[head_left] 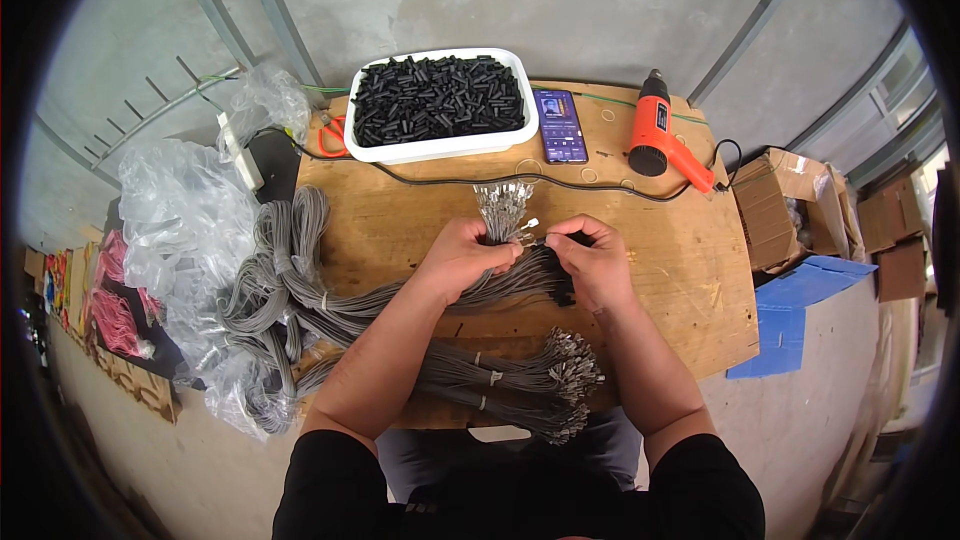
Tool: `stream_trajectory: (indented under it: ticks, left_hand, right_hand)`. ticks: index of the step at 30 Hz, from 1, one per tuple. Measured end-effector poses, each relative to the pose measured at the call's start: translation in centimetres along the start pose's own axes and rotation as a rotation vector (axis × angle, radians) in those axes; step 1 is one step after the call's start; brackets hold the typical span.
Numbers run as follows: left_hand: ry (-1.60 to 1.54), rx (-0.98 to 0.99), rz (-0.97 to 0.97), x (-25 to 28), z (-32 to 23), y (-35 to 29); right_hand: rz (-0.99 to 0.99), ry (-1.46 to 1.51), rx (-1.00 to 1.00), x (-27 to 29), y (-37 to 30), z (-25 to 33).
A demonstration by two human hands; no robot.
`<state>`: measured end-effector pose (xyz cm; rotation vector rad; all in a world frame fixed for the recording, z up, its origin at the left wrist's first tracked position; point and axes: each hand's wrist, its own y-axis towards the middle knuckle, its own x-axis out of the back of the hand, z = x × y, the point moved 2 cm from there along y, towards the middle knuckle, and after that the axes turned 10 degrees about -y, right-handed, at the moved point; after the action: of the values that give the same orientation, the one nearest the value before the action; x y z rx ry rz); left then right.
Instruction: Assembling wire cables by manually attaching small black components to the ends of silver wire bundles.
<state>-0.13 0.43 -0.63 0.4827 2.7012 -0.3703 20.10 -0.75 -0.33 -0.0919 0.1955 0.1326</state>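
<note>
My left hand (466,255) is closed round the wires (497,226) above the desk (685,275), just under their tips (503,200); my right hand (596,258) pinches what looks like a sleeve (541,241). The wires seem light and limp, best held near the tips.

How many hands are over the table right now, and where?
2: the left hand closed around a bunch of wires, and the right hand just to its right, apparently pinching a small dark piece. No others show.

left hand (466,256) gripping grey wires (497,287), right hand (597,262) pinching black tube (541,241), wooden table (690,270)
</note>
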Motion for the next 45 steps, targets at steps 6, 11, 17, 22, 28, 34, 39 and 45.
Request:
stream_trajectory:
  ticks: [6, 11, 17, 22, 28, 34, 39, 45]
  left_hand:
    - [-0.008, 0.002, -0.014, 0.1, 0.2, 0.1]
    - [-0.005, 0.009, -0.012, 0.2, 0.3, 0.2]
    - [-0.007, 0.005, -0.004, 0.2, 0.2, 0.1]
    - [-0.028, -0.029, 0.010, -0.1, 0.1, 0.0]
    - [-0.003, -0.017, 0.024, 0.0, 0.0, -0.1]
    - [0.017, -0.013, 0.036, 0.0, 0.1, 0.0]
    - [0.031, -0.006, 0.032, 0.0, 0.1, 0.0]
    - [0.013, 0.008, 0.033, 0.0, -0.1, 0.0]
  right_hand:
    - [-0.009, 0.017, -0.026, -0.2, 0.0, 0.2]
    - [-0.002, 0.028, -0.027, -0.1, 0.1, 0.0]
    - [0.044, 0.078, -0.040, 0.2, 0.1, 0.1]
    - [0.111, 0.256, -0.253, 0.8, 0.3, 0.0]
    - [0.155, 0.253, -0.282, 1.1, 0.5, -0.3]
    - [0.164, 0.211, -0.264, 0.6, 0.3, -0.6]
    - [0.166, 0.218, -0.256, 0.5, 0.2, -0.6]
    - [0.187, 0.243, -0.288, 0.6, 0.2, 0.0]
